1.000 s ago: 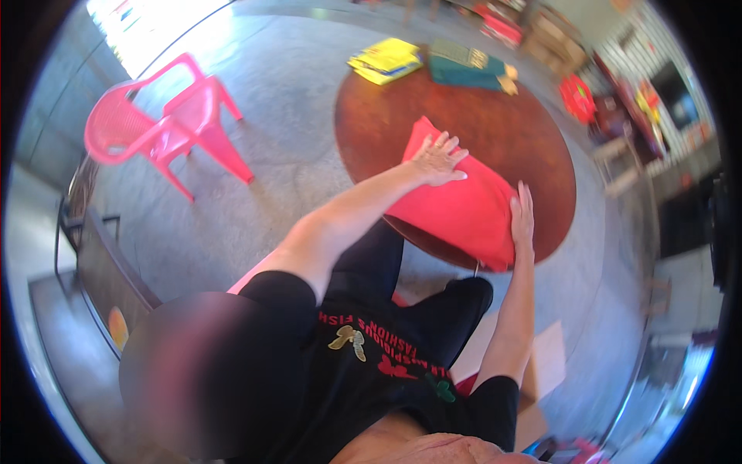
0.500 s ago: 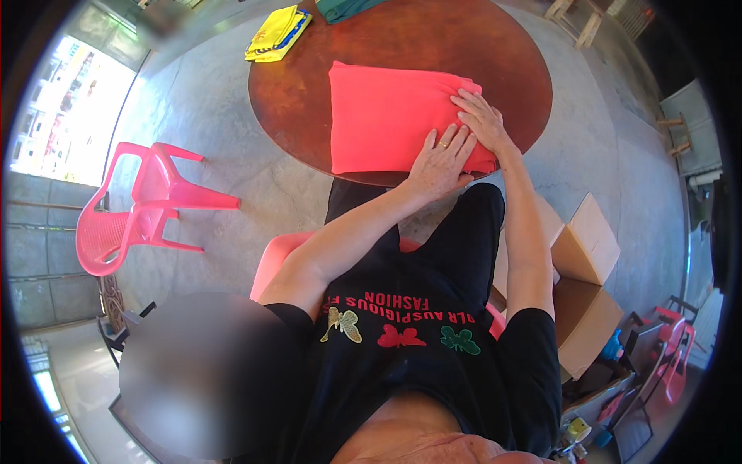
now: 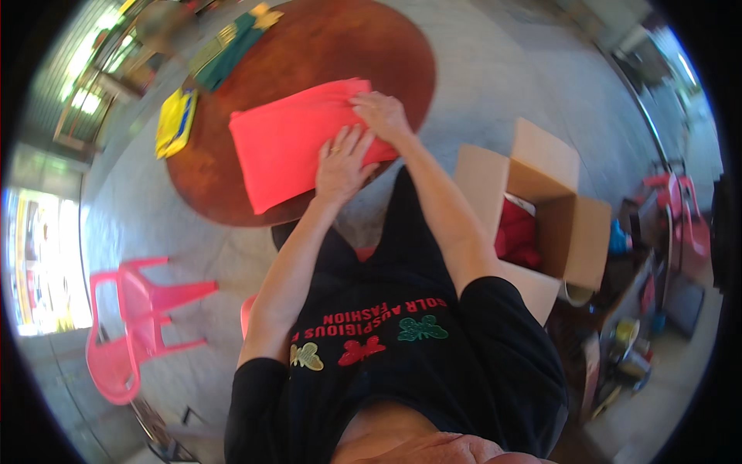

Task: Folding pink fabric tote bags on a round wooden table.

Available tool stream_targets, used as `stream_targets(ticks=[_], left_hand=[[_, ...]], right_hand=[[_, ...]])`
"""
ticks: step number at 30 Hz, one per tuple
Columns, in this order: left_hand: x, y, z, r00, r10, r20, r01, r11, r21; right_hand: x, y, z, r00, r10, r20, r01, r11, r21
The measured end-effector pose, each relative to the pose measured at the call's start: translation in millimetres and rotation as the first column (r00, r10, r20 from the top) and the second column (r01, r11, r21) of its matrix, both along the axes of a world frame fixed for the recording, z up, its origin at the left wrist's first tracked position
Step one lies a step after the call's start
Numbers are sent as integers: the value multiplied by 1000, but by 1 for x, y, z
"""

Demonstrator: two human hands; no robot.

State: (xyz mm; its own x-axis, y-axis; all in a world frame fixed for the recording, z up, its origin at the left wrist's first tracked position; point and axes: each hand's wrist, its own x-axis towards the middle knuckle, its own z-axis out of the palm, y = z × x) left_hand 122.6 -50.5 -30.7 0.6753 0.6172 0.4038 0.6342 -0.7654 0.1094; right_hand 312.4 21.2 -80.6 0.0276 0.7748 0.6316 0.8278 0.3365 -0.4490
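A black shirt (image 3: 479, 371) with short sleeves (image 3: 491, 300) is showing on the near side. Three butterflies (image 3: 362, 350) are sitting on its front: gold on the left, red in the middle, green on the right. Red letters (image 3: 349, 319) are running along their far side. Black pants (image 3: 406, 224) are matching the shirt. A gold ring (image 3: 335, 149) is circling one finger on the left grip (image 3: 344, 168).

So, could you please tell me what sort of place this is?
Probably a plain household room or small informal workroom: it has a grey, concrete-looking floor, a pink plastic armchair and a round table bearing folded red cloth.
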Motion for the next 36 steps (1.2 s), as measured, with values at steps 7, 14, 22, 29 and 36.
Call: stream_targets(ticks=[7,14,22,29,36], left_hand=[[-20,-18,16,975,-219,44,222,931,-289],[-127,51,28,958,135,252,-76,970,-230],[-168,75,-48,965,238,-106,-246,967,-64],[-177,64,-25,944,328,-27,-328,938,-113],[-159,22,1,841,531,-101,-540,822,-180]], right_hand=[[-8,-57,36,977,-44,209,120,921,-369],[-49,-103,66,943,-208,258,253,955,-153],[-20,-105,24,991,-122,-52,96,928,-361],[-29,-87,48,999,-44,-31,28,918,-395],[-18,-57,54,995,65,72,-26,892,-451]])
